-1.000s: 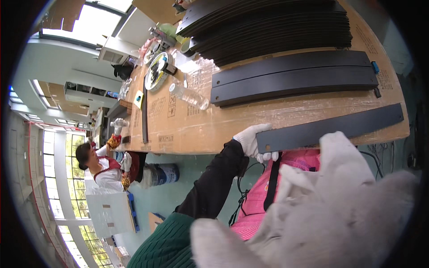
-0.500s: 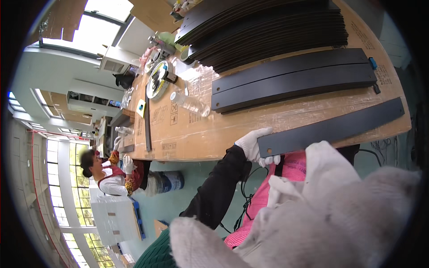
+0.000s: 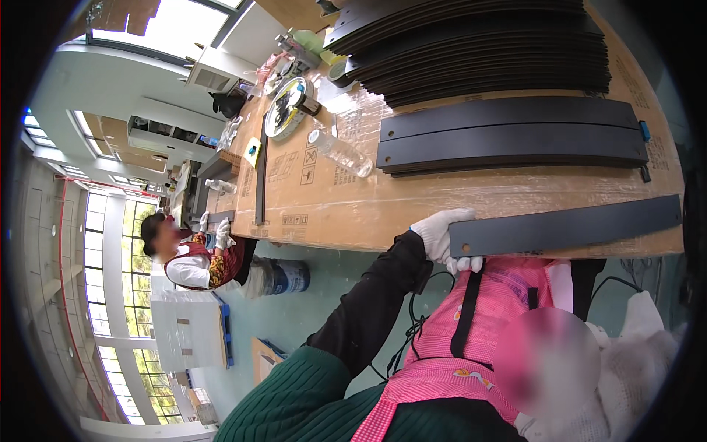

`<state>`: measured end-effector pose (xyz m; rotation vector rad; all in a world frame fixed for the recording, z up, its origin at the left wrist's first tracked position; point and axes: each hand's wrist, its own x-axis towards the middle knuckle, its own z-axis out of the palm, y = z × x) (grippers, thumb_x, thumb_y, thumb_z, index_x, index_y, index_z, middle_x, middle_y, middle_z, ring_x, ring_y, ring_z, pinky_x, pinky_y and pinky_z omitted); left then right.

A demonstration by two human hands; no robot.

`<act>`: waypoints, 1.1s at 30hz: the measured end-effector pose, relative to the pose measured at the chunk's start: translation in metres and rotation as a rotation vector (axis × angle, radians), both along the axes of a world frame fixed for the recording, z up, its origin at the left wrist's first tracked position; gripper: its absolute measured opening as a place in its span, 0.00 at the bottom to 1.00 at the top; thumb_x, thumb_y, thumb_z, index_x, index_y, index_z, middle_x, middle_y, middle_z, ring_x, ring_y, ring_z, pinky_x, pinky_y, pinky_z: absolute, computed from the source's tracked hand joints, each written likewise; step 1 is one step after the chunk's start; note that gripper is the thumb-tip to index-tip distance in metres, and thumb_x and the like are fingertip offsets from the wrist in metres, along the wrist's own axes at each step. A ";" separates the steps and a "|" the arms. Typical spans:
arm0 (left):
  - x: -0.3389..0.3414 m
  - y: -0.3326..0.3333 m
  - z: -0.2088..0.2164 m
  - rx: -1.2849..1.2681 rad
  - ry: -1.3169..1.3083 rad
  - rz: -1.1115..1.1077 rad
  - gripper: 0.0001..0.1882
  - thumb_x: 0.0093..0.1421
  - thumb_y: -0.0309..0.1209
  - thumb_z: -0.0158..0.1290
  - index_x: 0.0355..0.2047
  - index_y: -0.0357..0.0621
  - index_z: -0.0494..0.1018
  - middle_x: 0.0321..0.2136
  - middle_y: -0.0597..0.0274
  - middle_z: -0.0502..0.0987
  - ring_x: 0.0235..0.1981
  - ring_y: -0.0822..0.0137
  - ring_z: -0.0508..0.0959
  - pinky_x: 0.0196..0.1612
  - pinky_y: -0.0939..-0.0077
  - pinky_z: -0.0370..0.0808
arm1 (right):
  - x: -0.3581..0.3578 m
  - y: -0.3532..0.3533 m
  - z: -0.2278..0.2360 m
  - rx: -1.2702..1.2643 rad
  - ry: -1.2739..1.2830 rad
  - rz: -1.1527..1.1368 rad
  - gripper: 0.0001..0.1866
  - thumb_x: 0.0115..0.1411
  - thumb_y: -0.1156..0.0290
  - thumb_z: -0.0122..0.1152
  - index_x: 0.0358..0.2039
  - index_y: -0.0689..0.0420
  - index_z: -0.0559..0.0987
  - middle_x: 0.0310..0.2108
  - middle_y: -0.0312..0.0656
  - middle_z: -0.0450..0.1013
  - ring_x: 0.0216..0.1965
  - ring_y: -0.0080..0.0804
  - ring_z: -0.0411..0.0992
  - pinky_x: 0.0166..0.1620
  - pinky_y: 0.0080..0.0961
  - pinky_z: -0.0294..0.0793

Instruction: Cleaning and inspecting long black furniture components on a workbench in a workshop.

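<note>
Your left hand (image 3: pixel 445 241) is wrapped around the holed end of a dark board (image 3: pixel 567 227), which stretches right of that grip along the table's (image 3: pixel 346 221) edge. Its long axis runs sideways, the far end pointing slightly away from you. You seem to be steadying it; shifting it calls for support at the unheld end. Whether your right hand (image 3: pixel 635 368), lower right of that grip, holds anything, I cannot tell.

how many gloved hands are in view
4: the left hand holding a board, the right hand, blurred at lower right, and a co-worker's two hands at picture left. Others may be hidden.
</note>
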<state>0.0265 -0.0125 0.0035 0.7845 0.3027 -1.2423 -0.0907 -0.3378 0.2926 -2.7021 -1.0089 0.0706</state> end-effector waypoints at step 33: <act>-0.001 0.009 -0.008 0.035 0.124 0.074 0.38 0.77 0.55 0.32 0.52 0.25 0.74 0.36 0.29 0.82 0.22 0.47 0.83 0.23 0.56 0.88 | 0.045 0.067 0.005 0.062 0.015 0.188 0.19 0.52 0.63 0.73 0.42 0.57 0.78 0.40 0.39 0.77 0.36 0.37 0.77 0.40 0.42 0.74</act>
